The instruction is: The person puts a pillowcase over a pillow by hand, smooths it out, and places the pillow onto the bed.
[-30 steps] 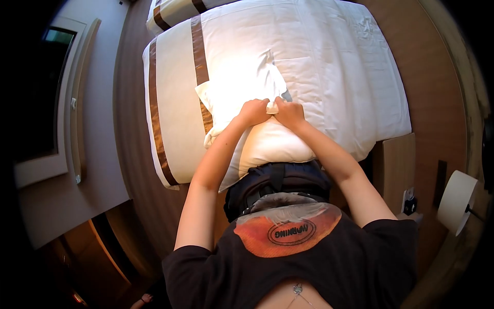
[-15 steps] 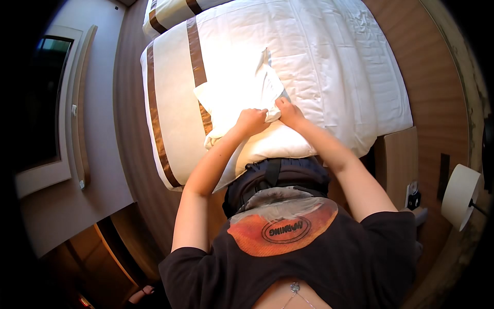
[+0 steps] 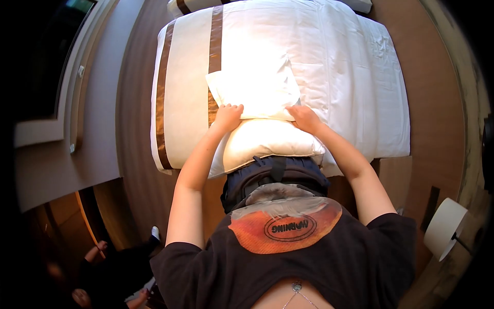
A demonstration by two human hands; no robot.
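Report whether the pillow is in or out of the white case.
Mostly out: the pillow lies uncovered; the case spreads beyond it, edge held between left hand and right hand.

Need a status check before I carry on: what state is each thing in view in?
Left hand: closed on the case's edge.
Right hand: closed on the same edge, apart from the left.
White case: rumpled on the bed, near edge stretched between the hands.
Pillow: plump, partly exposed; how much is inside, cannot tell.
Bed cover: spread out, creased.
Lamp: lit or not, cannot tell.
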